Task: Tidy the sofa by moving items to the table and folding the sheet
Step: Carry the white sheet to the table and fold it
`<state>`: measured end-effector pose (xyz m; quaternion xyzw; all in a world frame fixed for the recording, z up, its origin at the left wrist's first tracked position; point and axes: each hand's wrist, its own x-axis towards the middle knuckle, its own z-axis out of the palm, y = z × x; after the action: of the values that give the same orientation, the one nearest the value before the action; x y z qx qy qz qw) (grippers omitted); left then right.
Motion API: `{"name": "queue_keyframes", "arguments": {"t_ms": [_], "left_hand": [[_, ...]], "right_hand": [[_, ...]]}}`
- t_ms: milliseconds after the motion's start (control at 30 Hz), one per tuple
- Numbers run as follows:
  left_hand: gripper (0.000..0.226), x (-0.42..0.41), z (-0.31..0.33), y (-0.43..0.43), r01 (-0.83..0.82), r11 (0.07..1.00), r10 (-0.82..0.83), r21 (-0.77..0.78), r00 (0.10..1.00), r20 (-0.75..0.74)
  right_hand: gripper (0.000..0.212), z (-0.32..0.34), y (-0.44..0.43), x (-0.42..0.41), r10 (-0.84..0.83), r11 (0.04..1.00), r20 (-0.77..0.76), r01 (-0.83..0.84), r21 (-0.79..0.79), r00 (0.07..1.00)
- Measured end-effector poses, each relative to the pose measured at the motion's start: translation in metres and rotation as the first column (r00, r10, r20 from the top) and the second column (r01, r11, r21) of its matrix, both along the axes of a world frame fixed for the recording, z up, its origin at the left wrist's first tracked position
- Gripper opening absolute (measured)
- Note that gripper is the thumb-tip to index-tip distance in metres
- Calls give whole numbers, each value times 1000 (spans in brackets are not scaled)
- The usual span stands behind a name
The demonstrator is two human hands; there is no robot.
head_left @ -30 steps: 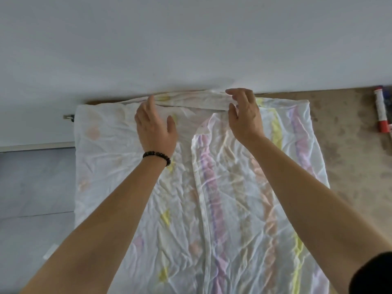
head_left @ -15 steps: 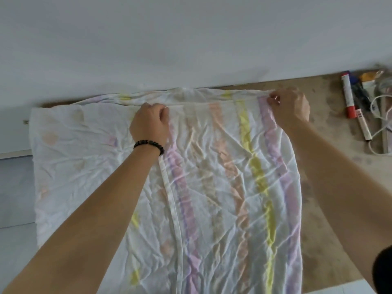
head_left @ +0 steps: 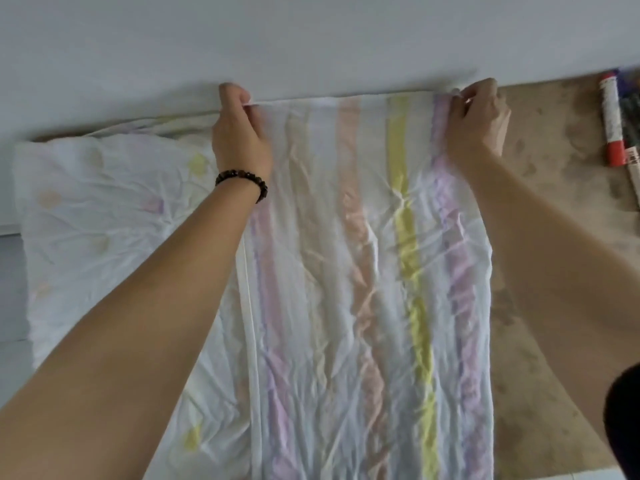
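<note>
Both hands, the left hand and the right hand, pinch the far corners of the striped sheet spread on the brown table, likely lifting that edge taut to fold it.

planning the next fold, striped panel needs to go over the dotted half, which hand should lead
Right hand, probably: it pinches the sheet at its outer far corner, free to swing across. The left hand holds the inner corner by the seam, better as pivot.
</note>
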<state>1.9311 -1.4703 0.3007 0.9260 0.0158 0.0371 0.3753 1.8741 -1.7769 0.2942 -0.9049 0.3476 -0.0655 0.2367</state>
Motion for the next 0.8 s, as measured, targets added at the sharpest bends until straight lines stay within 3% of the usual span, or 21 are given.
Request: {"name": "queue_keyframes", "arguments": {"t_ms": [133,267,400,467,567,800], "left_hand": [[55,-25,6,16,212,977,-212,-6,977,-24],[59,-100,13,20,134,925,-182,356,978,105],[71,-198,-1,21,390,777,-261,494,914,-311],[75,-218,-14,35,414,721,-206,556,893,-399],[77,-217,-24,49,412,671,-202,617,902,-383],[75,-217,-29,46,352,690,-198,633,932,-303]], "right_hand": [[46,13,12,-14,100,995,17,-100,16,995],[45,27,64,-82,303,945,106,-284,-160,947],[53,3,122,-171,482,867,-46,-484,-121,875],[63,-14,123,-199,530,831,-183,-550,-84,828],[72,-24,113,-210,540,805,-251,-580,-126,803],[70,-29,114,-212,528,810,-168,-553,-193,832]]}}
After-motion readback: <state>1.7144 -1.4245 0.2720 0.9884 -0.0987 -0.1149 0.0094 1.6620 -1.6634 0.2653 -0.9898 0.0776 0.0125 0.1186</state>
